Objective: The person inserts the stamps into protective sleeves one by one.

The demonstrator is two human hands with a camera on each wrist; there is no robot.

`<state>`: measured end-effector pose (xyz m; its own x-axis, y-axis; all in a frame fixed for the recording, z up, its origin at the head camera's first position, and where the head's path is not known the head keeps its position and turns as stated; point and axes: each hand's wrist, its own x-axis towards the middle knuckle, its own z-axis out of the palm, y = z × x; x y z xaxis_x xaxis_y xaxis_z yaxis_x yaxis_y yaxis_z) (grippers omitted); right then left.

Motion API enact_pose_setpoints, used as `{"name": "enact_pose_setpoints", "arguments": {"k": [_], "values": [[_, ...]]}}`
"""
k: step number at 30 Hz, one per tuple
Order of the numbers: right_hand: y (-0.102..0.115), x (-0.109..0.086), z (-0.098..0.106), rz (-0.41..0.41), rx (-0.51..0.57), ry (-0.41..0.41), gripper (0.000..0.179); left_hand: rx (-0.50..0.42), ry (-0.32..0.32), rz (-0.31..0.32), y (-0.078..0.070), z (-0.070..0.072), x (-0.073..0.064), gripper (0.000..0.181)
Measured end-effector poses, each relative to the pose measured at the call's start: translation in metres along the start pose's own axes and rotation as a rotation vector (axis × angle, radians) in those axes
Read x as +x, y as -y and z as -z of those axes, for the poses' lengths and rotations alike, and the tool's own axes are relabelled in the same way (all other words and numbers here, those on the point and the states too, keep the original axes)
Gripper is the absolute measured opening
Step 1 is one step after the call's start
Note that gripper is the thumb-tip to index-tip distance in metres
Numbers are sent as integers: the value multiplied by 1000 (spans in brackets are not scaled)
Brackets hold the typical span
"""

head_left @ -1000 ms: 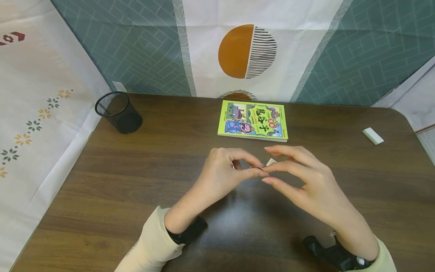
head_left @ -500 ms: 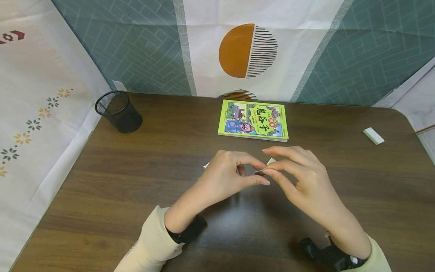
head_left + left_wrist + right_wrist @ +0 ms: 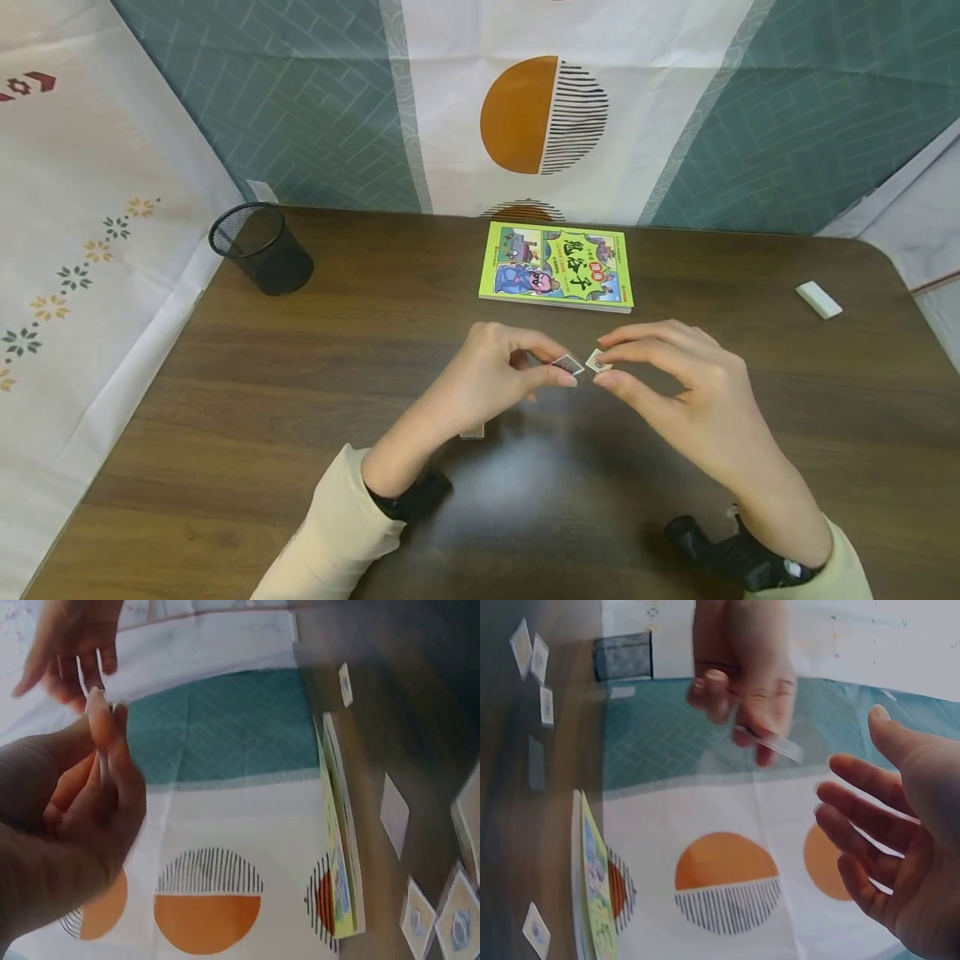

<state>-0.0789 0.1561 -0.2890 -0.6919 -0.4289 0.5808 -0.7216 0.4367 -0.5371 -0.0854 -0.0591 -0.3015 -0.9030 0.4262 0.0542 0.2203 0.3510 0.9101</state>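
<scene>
My left hand [image 3: 525, 367] pinches a small square card [image 3: 567, 363] between thumb and forefinger above the middle of the brown table [image 3: 225, 400]. In the right wrist view that card [image 3: 769, 742] is thin and edge-on; the left wrist view also has it edge-on [image 3: 101, 746]. Just right of it is my right hand [image 3: 637, 354], its fingers extended and holding nothing in the right wrist view [image 3: 870, 817]. A second small card [image 3: 597, 360] lies on the table by the right fingertips.
A green picture book [image 3: 557, 267] lies behind the hands. A black mesh cup [image 3: 262, 247] stands at the back left, a white eraser [image 3: 819, 299] at the far right. Several small cards [image 3: 416, 922] lie on the table; a pale scrap [image 3: 472, 431] lies under my left wrist.
The two hands met on the small card; now the right hand has come off it and the left holds it alone, turned flatter. A pale scrap now shows under the left wrist.
</scene>
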Motion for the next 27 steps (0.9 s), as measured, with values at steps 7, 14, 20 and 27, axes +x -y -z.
{"name": "enact_pose_setpoints", "arguments": {"k": [7,14,20,27], "values": [[-7,4,16,51,-21,-108,22,18,111,36,10,9,4,24],[-12,3,12,20,-2,-203,19,167,130,197,38,9,-10,46],[-15,2,11,16,-47,-190,17,369,168,267,48,1,-16,24],[-15,3,12,94,-62,-102,23,552,83,287,52,-15,-19,53]]}}
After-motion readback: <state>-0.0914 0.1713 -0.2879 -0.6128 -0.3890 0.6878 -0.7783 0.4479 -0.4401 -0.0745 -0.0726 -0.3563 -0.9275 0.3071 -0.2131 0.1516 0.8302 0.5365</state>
